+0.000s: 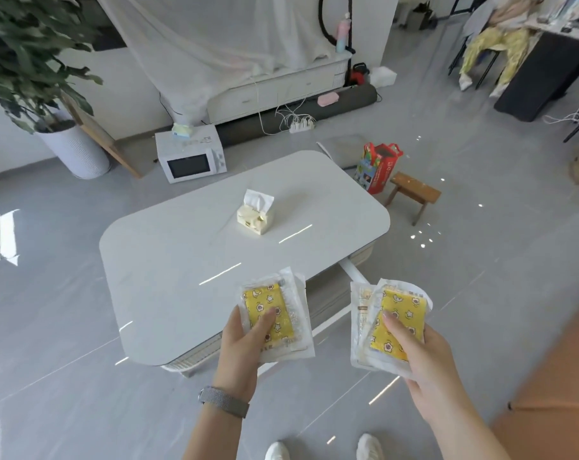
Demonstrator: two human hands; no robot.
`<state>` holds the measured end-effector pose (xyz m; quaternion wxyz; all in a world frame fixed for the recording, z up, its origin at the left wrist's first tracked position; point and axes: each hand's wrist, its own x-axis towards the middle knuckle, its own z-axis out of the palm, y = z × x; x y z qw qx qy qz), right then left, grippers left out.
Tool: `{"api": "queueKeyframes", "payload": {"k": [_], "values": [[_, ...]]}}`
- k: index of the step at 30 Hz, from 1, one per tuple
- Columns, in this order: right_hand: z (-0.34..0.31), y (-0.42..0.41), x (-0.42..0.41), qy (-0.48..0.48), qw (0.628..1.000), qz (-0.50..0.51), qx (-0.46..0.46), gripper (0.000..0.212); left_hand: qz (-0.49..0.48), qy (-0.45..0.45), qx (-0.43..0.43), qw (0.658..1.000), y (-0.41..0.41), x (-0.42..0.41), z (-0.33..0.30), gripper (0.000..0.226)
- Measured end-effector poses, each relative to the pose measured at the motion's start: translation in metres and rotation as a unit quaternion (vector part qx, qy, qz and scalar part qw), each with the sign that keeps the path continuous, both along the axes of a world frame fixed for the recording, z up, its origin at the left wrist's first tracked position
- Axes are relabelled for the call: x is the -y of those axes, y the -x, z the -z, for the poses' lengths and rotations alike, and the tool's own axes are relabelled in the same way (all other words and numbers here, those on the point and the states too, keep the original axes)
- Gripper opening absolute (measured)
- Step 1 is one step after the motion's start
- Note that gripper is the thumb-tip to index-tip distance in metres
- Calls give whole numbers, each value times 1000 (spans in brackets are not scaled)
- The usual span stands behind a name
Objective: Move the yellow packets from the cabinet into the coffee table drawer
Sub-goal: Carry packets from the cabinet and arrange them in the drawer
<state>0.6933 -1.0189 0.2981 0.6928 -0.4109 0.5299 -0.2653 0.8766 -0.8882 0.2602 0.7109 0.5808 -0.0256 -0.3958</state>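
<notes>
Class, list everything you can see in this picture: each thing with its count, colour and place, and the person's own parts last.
Table: one, white, centre.
Tissue pack: one, cream, on table.
Microwave: one, white, floor behind table.
Plant: one, green, white pot, far left.
Stool: one, brown, right of table.
Bag: one, red, beside stool.
Power strip: one, white, floor by wall.
Packets: two bunches, yellow in clear wrap, left bunch, right bunch.
Shoes: two, white, bottom edge.
Hands: left, right, each holding a bunch.

You stood at the coffee table's (pixel 182 260) six o'clock edge; a tissue pack (pixel 255 214) sat on it, a microwave (pixel 190 157) at eleven o'clock, a stool (pixel 412 194) at two.
</notes>
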Motion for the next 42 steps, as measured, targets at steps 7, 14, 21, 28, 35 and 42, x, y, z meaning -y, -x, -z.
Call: {"api": "queueKeyframes", "payload": {"k": [7,14,21,28,35,42], "values": [[77,-19,76,-4,997,-70,-34,26,-76,-45,-13,996,11,32,80,24],[203,-47,114,-12,990,-135,-31,23,-130,-77,-28,988,21,49,202,26],[360,-74,120,-8,979,-199,-37,21,-138,-101,-36,985,10,57,345,28],[497,-114,138,118,956,-267,-37,10,-119,-140,48,982,-28,69,481,34],[552,-154,152,145,932,-330,45,15,-187,-124,94,970,-62,78,533,36],[560,-175,128,-12,935,-342,92,20,-204,-101,57,972,-58,67,533,36]]}}
